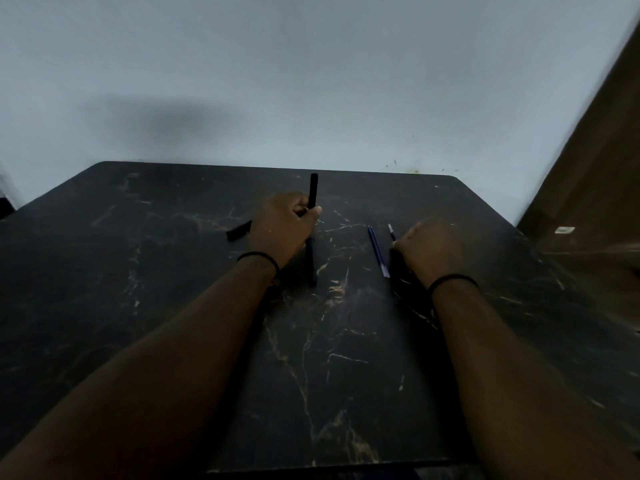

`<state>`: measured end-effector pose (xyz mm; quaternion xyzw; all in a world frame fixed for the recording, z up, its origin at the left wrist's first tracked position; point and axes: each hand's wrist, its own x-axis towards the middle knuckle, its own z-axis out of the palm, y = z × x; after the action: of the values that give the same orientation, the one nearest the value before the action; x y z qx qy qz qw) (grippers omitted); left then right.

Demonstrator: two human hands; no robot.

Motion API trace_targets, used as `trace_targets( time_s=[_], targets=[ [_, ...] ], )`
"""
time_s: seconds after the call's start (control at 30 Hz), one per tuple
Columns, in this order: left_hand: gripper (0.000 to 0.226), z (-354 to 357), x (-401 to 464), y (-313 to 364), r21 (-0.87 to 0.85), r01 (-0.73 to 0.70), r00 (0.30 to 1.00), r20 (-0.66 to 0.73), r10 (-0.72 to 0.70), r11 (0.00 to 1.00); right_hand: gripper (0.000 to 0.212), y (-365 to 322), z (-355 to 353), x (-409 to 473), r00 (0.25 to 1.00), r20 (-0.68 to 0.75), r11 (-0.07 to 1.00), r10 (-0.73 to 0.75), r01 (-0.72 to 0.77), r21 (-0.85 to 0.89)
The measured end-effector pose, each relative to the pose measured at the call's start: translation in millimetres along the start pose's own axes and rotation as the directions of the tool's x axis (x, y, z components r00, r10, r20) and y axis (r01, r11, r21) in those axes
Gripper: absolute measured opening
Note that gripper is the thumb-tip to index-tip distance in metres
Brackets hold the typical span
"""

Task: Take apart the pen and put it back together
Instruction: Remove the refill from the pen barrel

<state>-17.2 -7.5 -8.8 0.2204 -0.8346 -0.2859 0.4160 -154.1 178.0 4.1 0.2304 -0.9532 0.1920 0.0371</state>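
- Nearest the camera, two bare forearms reach forward over a black marble-patterned table (329, 375) veined with pale gold lines.
- Each wrist carries a thin black band: one on the left wrist (258, 258), one on the right wrist (452, 280).
- The right hand (431, 249) rests on the table at the right, knuckles up and fingers curled under. A thin refill tip (391, 232) with a pale end sticks out past its fingers, so the hand appears to pinch that piece, though the grip itself is hidden beneath the hand.
- Just left of the right hand, two slim blue refills (378, 251) lie side by side on the table, touching or nearly so, angled away from the person.
- The left hand (280, 226) sits further in, near the table's middle, its fingers and thumb curled round a black pen barrel (313, 192). The barrel stands roughly upright, its upper end rising above the fist and its lower part reaching down to the tabletop below the hand.
- Left of that hand, partly hidden behind it, a short black pen cap (238, 232) lies flat on the table.
- No box, tray or holder is in sight; the loose pen parts lie straight on the tabletop.
- Beyond the far table edge stands a plain grey wall (311, 81), with a brown wooden panel (595, 161) at the right.
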Motion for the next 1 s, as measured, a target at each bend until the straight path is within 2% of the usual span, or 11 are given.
trace_targets(
  time_s=[0.13,0.2,0.27,0.33,0.4,0.5,0.7,0.87,0.93,1.0],
  targets=[
    [0.020,0.7,0.3,0.6,0.005,-0.001,1.000,-0.004,0.001,1.000,0.018,0.3,-0.6,-0.4,1.000,-0.009,0.999,0.011,-0.011,0.037],
    [0.020,0.5,0.1,0.5,0.012,0.002,1.000,-0.010,-0.002,1.000,0.023,0.8,0.3,0.0,1.000,-0.026,0.995,0.000,0.002,0.099],
    [0.020,0.5,0.2,0.7,0.019,0.001,1.000,-0.016,0.000,1.000,0.032,-0.5,0.2,-1.6,0.994,-0.110,0.985,-0.020,0.039,0.168],
    [0.020,0.7,0.6,0.7,0.016,-0.004,1.000,-0.018,0.004,1.000,0.030,-4.5,-0.8,-5.0,0.976,-0.213,0.974,-0.033,0.079,0.210],
    [0.020,0.6,0.3,1.0,0.014,-0.004,1.000,-0.017,0.004,1.000,0.029,-10.2,-0.8,-8.7,0.969,-0.240,0.971,-0.054,0.107,0.212],
    [0.018,0.9,-1.0,1.6,-0.004,0.002,1.000,-0.022,-0.002,1.000,0.037,-18.2,2.0,-13.2,0.984,-0.140,0.980,-0.108,0.129,0.154],
    [0.019,-0.6,-0.9,4.0,0.008,0.008,1.000,-0.008,-0.008,1.000,0.022,-27.2,5.4,-23.4,0.994,-0.036,0.995,-0.102,0.102,0.013],
    [0.019,-0.6,-2.1,5.1,-0.003,0.006,1.000,-0.001,-0.006,1.000,0.018,-35.2,2.8,-24.0,0.998,0.014,0.998,-0.058,0.057,0.038],
    [0.019,-0.6,-1.2,5.3,0.008,0.003,1.000,-0.006,-0.003,1.000,0.011,-38.0,1.5,-23.6,0.997,0.038,0.996,-0.063,0.061,0.064],
    [0.017,0.1,-0.6,4.4,0.005,0.003,1.000,0.001,-0.003,1.000,0.014,-38.3,2.2,-22.4,0.996,0.040,0.995,-0.084,0.082,0.056]
  ],
)
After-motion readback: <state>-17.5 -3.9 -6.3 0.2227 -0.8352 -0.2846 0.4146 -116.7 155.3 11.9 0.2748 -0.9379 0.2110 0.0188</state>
